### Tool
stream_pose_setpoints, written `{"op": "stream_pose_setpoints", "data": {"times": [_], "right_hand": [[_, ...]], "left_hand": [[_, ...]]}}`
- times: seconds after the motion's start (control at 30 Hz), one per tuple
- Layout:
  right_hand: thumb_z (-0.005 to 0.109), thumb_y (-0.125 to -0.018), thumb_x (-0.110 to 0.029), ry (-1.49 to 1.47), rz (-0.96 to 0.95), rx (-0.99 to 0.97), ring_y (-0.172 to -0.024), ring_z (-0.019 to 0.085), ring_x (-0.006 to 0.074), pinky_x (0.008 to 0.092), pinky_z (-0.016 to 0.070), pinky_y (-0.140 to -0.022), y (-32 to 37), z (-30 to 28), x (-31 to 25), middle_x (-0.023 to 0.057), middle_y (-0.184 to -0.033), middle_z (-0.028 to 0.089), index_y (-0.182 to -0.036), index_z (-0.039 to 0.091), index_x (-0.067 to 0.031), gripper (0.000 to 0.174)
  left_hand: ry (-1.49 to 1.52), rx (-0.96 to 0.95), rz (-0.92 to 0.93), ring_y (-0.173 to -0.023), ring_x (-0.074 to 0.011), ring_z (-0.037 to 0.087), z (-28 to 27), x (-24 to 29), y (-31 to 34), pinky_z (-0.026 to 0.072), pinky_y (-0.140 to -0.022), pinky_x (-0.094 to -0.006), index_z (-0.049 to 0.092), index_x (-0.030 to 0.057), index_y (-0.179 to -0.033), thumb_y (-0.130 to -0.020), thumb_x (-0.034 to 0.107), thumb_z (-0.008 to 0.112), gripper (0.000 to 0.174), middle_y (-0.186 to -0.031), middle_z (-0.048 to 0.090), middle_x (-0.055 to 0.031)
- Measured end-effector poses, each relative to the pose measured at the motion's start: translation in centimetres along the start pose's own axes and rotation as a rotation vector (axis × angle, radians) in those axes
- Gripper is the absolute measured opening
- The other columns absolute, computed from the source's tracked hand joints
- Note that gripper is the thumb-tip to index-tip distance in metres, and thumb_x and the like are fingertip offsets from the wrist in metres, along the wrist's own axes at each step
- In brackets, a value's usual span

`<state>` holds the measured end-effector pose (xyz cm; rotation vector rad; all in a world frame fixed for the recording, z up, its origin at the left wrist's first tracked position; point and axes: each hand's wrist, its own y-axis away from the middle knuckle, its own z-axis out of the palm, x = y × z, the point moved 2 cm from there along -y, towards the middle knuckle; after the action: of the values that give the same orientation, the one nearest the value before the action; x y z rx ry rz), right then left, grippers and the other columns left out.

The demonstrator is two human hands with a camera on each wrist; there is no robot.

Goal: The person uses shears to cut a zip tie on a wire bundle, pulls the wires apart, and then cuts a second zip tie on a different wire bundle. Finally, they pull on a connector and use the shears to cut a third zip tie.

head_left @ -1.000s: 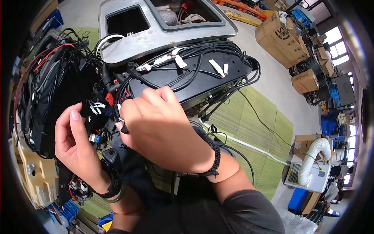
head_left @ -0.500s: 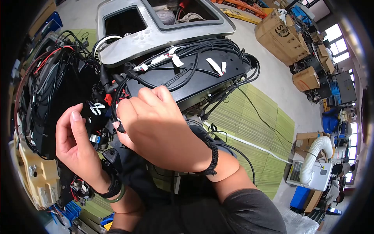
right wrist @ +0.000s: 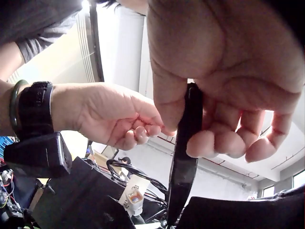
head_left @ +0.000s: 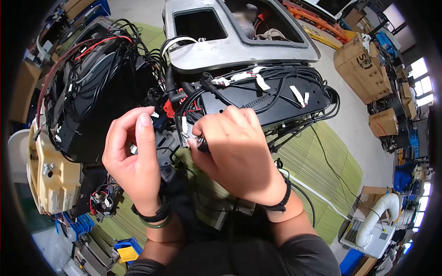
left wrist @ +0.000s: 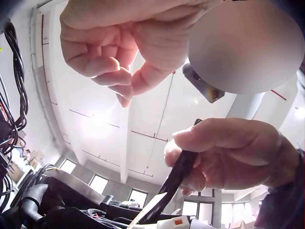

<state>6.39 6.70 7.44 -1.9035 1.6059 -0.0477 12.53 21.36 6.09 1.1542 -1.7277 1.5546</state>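
Note:
My right hand point(head_left: 237, 149) grips a black, flat strip-like piece between thumb and curled fingers, beside cables at the near-left corner of a black box point(head_left: 248, 99). The black strip point(right wrist: 183, 162) hangs down from the right hand point(right wrist: 228, 71) in the right wrist view; a white connector point(right wrist: 137, 202) with a label lies lower left of it. My left hand point(head_left: 133, 156) is raised to the left, fingers loosely curled, thumb and index tips close together, nothing visible between them. In the left wrist view, the left hand point(left wrist: 128, 43) is above and left of the strip point(left wrist: 176, 181).
Behind the box stands a grey metal frame point(head_left: 239, 54) with dark openings. A second black unit point(head_left: 92, 124) covered in cables is at left, with a cream plastic part point(head_left: 55, 175) below. Red connectors point(head_left: 169, 109) sit between the units. Cardboard boxes point(head_left: 361, 69) are at right.
The head view has turned, so the scene sits further right. Both hands keep nearly the same pose; the right still holds the black piece.

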Motion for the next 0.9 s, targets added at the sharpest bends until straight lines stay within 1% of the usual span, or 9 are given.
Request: {"op": "stream_pose_setpoints", "data": {"times": [0.33, 0.77, 0.83, 0.9], "right_hand": [[0.071, -0.080, -0.016, -0.019, -0.030, 0.003, -0.079, 0.055, 0.0261, 0.0378, 0.0409, -0.077, 0.19, -0.07, 0.10, 0.0046, -0.085, 0.061, -0.091, 0.059, -0.0074, 0.019], [0.072, -0.080, -0.017, -0.031, -0.023, 0.017, -0.078, 0.055, 0.0263, 0.0380, 0.0405, -0.076, 0.42, -0.16, 0.44, 0.0048, -0.085, 0.061, -0.091, 0.059, -0.0083, 0.019], [0.072, -0.080, -0.016, -0.052, -0.027, 0.055, -0.078, 0.055, 0.0262, 0.0380, 0.0404, -0.076, 0.56, -0.01, 0.60, 0.0044, -0.084, 0.061, -0.092, 0.059, -0.0081, 0.019], [0.072, -0.080, -0.016, -0.056, -0.022, 0.053, -0.078, 0.055, 0.0261, 0.0381, 0.0403, -0.076, 0.55, -0.06, 0.70, 0.0043, -0.084, 0.061, -0.092, 0.059, -0.0079, 0.019]], "left_hand": [[-0.004, 0.004, 0.034, -0.067, -0.0032, 0.047, 0.06, 0.11, 0.00, 0.0365, -0.060, -0.0195, 0.070, 0.0006, -0.095, -0.092, 0.005, 0.063, 0.008, -0.082, 0.060, 0.0004], [-0.016, -0.003, 0.031, -0.067, -0.0035, 0.047, 0.51, 0.36, 0.21, 0.0367, -0.060, -0.0197, 0.069, 0.0004, -0.095, -0.092, 0.005, 0.063, 0.008, -0.081, 0.060, 0.0002], [-0.017, -0.007, 0.031, -0.067, -0.0036, 0.047, 0.57, 0.54, 0.33, 0.0367, -0.060, -0.0197, 0.070, 0.0004, -0.095, -0.092, 0.005, 0.063, 0.008, -0.081, 0.059, 0.0002], [-0.033, -0.031, 0.022, -0.067, -0.0036, 0.047, 0.64, 0.75, 0.48, 0.0365, -0.060, -0.0198, 0.070, 0.0005, -0.095, -0.092, 0.005, 0.063, 0.008, -0.081, 0.059, 0.0002]]}}
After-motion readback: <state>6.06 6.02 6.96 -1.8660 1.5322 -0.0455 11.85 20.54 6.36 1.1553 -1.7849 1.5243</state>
